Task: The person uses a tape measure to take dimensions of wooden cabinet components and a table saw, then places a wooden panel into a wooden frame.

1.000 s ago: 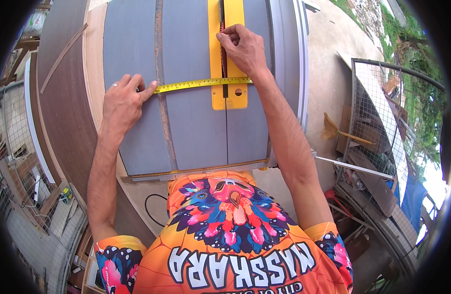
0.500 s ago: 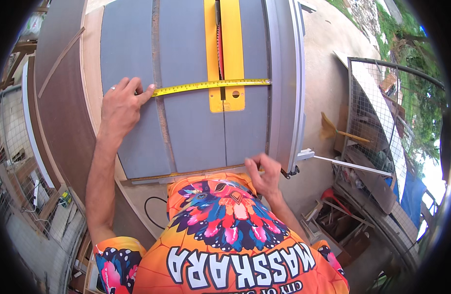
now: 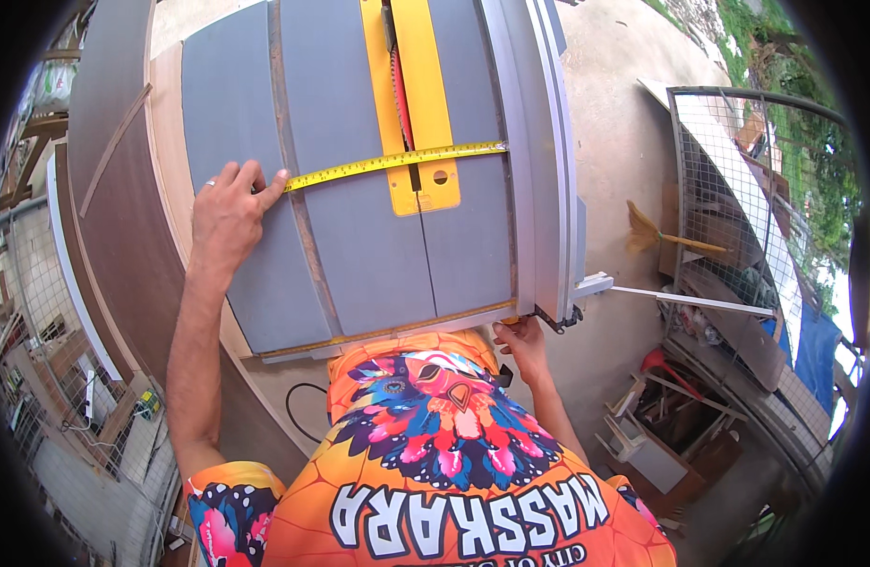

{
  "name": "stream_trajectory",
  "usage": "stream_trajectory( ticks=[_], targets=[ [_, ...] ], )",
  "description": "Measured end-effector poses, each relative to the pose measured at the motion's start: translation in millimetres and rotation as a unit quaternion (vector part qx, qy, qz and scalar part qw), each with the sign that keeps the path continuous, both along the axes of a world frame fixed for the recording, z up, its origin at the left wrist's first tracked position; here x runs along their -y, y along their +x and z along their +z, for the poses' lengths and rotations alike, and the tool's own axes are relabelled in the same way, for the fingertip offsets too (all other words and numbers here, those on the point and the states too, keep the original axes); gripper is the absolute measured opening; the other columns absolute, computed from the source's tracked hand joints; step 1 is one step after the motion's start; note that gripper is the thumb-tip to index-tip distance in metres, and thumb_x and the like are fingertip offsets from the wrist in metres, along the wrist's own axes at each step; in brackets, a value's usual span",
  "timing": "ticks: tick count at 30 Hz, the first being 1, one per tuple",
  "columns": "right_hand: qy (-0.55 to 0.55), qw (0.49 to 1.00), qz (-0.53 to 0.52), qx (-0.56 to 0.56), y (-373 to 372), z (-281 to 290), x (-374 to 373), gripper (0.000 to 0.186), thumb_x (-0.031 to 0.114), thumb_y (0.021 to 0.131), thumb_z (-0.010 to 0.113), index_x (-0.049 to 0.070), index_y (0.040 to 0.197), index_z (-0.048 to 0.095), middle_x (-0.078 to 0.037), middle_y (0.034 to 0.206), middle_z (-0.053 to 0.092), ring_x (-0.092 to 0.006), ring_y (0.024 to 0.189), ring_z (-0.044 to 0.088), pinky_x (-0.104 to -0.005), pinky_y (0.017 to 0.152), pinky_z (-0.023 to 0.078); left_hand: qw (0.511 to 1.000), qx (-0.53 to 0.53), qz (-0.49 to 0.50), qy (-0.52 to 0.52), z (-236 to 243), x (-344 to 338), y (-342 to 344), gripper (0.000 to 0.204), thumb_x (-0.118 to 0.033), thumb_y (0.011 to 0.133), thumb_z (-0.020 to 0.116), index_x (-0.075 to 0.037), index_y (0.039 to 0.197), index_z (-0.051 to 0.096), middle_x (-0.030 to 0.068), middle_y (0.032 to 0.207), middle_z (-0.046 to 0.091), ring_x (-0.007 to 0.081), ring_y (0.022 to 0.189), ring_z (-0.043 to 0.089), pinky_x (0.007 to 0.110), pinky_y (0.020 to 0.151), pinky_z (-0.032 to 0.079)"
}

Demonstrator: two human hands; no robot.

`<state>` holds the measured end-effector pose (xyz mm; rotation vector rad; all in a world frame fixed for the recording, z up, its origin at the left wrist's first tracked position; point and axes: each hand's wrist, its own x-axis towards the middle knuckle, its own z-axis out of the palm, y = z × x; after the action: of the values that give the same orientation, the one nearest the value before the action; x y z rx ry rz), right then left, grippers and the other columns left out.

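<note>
Across the grey table saw top (image 3: 359, 255) stretches a yellow tape measure (image 3: 388, 163), its far right end meeting the silver rip fence (image 3: 534, 189). My left hand (image 3: 229, 215) is closed on the tape's left end, thumb along the blade; the palm hides whatever else it holds. Beneath the tape runs the yellow throat plate (image 3: 426, 113) with a red saw blade (image 3: 399, 85) in its slot. My right hand (image 3: 525, 348) is curled under the table's front edge, close to the fence's near end. Its fingertips are partly hidden there, so what they grip cannot be made out.
Brown boards (image 3: 123, 198) lie along the table's left side. To the right, a metal bar (image 3: 690, 300) sticks out, with a straw broom (image 3: 676, 238) and a wire mesh gate (image 3: 737, 170) beyond. Scrap wood (image 3: 662, 444) is piled at lower right. A black cable (image 3: 298, 411) loops near my body.
My right hand has moved down from above the table's front edge to curl under it near the fence. My left hand still holds the tape in place; the view has shifted slightly.
</note>
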<state>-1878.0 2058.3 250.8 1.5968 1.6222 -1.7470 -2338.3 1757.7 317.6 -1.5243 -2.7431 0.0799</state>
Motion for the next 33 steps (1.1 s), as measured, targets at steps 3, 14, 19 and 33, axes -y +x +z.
stream_trajectory(
  ticks=[3, 14, 19, 33],
  targets=[
    [0.021, 1.000, 0.019, 0.013, -1, -6, -1, 0.059, 0.024, 0.090, 0.085, -0.001, 0.134, 0.055, -0.011, 0.105, 0.073, -0.0182, 0.084, 0.074, -0.0286, 0.063, 0.057, 1.000, -0.002, -0.004, 0.001, 0, 0, 1, 0.052, -0.001, 0.087, 0.068, -0.028, 0.130, 0.078, -0.0020, 0.094, 0.057, 0.0177, 0.090, 0.059, 0.036, 0.072, 0.052],
    [0.099, 0.995, -0.014, 0.009, -3, -64, 5, 0.019, 0.010, 0.086, 0.077, -0.003, 0.097, 0.070, -0.008, 0.074, 0.068, -0.0153, 0.055, 0.065, -0.0316, 0.047, 0.048, 0.999, -0.018, -0.010, -0.027, -1, 1, 1, 0.040, -0.012, 0.096, 0.067, -0.027, 0.132, 0.077, -0.0019, 0.097, 0.057, 0.0147, 0.094, 0.060, 0.032, 0.075, 0.053],
    [0.090, 0.996, 0.019, 0.020, 5, -75, -1, 0.016, 0.006, 0.082, 0.076, -0.003, 0.095, 0.071, -0.010, 0.075, 0.069, -0.0185, 0.058, 0.065, -0.0360, 0.049, 0.047, 0.999, -0.004, -0.001, -0.041, -2, 2, 0, 0.039, -0.012, 0.099, 0.067, -0.029, 0.133, 0.077, -0.0032, 0.096, 0.057, 0.0131, 0.095, 0.059, 0.031, 0.074, 0.053],
    [0.030, 0.997, -0.073, 0.001, -9, -57, 2, 0.016, -0.006, 0.078, 0.073, 0.003, 0.091, 0.069, -0.005, 0.068, 0.064, -0.0144, 0.050, 0.057, -0.0313, 0.044, 0.042, 1.000, 0.001, -0.005, -0.021, -1, 0, 0, 0.044, -0.006, 0.094, 0.068, -0.028, 0.132, 0.077, -0.0027, 0.096, 0.058, 0.0148, 0.091, 0.059, 0.033, 0.075, 0.053]
  ],
)
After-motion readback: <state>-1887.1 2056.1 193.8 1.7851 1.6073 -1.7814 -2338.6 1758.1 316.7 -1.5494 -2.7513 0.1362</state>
